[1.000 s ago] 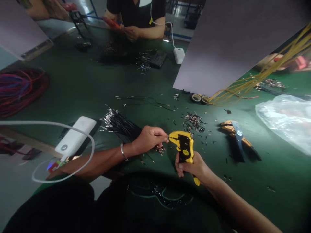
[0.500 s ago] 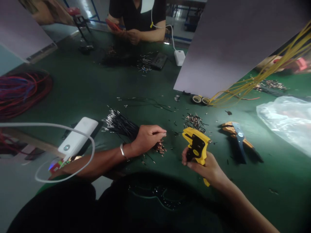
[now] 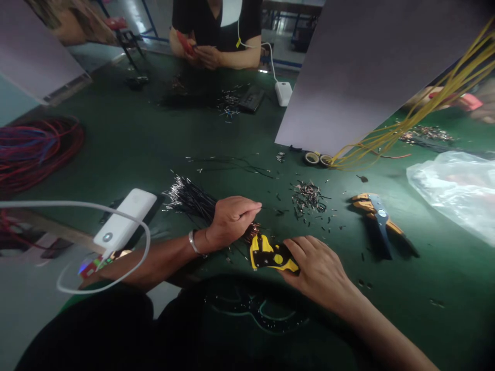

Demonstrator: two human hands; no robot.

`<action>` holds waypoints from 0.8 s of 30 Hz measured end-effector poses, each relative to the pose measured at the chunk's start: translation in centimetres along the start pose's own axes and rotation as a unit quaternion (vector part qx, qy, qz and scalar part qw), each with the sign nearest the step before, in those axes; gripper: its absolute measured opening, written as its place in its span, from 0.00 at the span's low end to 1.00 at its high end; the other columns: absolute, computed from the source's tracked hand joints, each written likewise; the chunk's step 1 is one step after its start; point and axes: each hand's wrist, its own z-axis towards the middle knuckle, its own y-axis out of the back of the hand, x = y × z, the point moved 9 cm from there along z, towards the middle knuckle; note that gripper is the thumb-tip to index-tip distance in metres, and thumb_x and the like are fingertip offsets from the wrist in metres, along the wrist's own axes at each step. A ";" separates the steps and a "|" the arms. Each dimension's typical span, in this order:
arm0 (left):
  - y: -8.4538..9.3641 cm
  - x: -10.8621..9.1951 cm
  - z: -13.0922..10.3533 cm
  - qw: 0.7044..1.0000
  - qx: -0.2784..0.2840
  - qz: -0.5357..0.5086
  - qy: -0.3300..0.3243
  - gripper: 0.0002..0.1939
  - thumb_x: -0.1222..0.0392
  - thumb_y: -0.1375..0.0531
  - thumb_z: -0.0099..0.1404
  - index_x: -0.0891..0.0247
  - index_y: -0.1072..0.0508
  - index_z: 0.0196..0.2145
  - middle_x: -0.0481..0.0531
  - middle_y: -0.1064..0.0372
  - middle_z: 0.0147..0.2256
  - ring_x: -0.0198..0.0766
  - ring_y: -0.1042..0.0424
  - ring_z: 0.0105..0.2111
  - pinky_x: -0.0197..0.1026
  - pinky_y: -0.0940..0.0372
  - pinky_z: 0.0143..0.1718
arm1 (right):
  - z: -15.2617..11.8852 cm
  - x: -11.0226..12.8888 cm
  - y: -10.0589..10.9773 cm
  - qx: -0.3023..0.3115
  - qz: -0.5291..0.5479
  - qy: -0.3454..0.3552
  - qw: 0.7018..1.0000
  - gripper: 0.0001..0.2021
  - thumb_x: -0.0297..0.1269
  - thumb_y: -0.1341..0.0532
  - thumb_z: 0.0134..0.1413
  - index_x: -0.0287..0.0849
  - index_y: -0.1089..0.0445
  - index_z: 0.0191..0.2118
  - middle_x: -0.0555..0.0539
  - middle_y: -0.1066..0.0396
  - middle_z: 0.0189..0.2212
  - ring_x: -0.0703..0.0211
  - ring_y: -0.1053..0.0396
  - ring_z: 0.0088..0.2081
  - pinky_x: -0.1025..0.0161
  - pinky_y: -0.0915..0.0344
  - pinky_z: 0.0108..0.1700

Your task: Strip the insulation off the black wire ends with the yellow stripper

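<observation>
One steady grip suits the yellow stripper in the right fingers; left fingers pinch closed, holding what, I cannot tell.

Green tabletop: lane for a hand between clippings pile and blue-orange tool — a few loose bits in it; yellow wires and grey panel bar its far end. Left of left hand, black wire bundle obstructs — white power bank beyond.

Green tabletop extends beneath the grip; pale panel beyond, rightward; grey floor leftward; lighting uneven.
</observation>
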 end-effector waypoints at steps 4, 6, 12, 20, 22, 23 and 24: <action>-0.3 -0.3 -0.2 1.000 0.014 0.017 -0.018 0.06 0.66 0.40 0.62 0.61 0.24 0.30 0.50 0.22 0.30 0.33 0.24 0.30 0.36 0.30 0.33 | 0.0 -0.1 0.3 0.022 0.057 0.004 0.998 0.16 0.39 0.35 0.48 0.39 0.30 0.44 0.39 0.27 0.41 0.46 0.30 0.40 0.53 0.32 0.40; -0.5 -0.5 -0.3 0.999 0.023 0.024 -0.029 0.05 0.66 0.40 0.62 0.61 0.24 0.31 0.49 0.21 0.30 0.33 0.24 0.30 0.36 0.30 0.33 | 0.1 -0.3 0.9 0.004 0.104 0.007 0.995 0.13 0.39 0.37 0.52 0.40 0.29 0.44 0.40 0.27 0.41 0.47 0.30 0.42 0.53 0.31 0.40; -1.3 -2.1 -0.9 0.994 0.052 0.020 -0.090 0.05 0.67 0.41 0.62 0.61 0.24 0.32 0.48 0.22 0.29 0.32 0.24 0.28 0.35 0.31 0.31 | 0.7 -1.4 3.5 -0.129 0.198 -0.012 0.972 0.11 0.36 0.42 0.60 0.42 0.30 0.47 0.40 0.25 0.42 0.50 0.28 0.44 0.52 0.30 0.46; -2.2 -3.3 -1.5 0.987 0.119 0.005 -0.112 0.07 0.67 0.44 0.64 0.63 0.26 0.35 0.49 0.24 0.27 0.32 0.27 0.26 0.34 0.34 0.29 | 3.5 0.1 3.9 -0.115 0.234 0.036 0.965 0.10 0.31 0.47 0.62 0.41 0.27 0.41 0.42 0.23 0.35 0.55 0.27 0.37 0.56 0.30 0.41; -2.5 -3.2 -1.6 0.984 0.140 0.023 -0.107 0.08 0.67 0.45 0.64 0.63 0.26 0.33 0.48 0.26 0.25 0.32 0.29 0.24 0.34 0.36 0.28 | 3.8 -0.2 3.5 -0.097 0.250 0.011 0.963 0.11 0.31 0.47 0.62 0.42 0.27 0.38 0.44 0.24 0.32 0.56 0.27 0.34 0.58 0.31 0.39; -2.7 -3.1 -1.7 0.982 0.154 0.033 -0.106 0.09 0.66 0.46 0.65 0.63 0.26 0.32 0.48 0.27 0.23 0.32 0.30 0.23 0.34 0.37 0.27 | 3.8 -0.3 3.2 -0.086 0.256 0.000 0.963 0.11 0.32 0.47 0.62 0.42 0.27 0.36 0.45 0.24 0.31 0.57 0.27 0.33 0.59 0.31 0.38; -2.9 -3.1 -1.8 0.979 0.167 0.041 -0.106 0.10 0.66 0.47 0.65 0.63 0.27 0.31 0.48 0.28 0.23 0.32 0.31 0.22 0.35 0.38 0.26 | 3.8 -0.5 3.0 -0.074 0.262 -0.009 0.962 0.10 0.32 0.47 0.61 0.42 0.28 0.35 0.46 0.24 0.29 0.58 0.28 0.31 0.61 0.32 0.36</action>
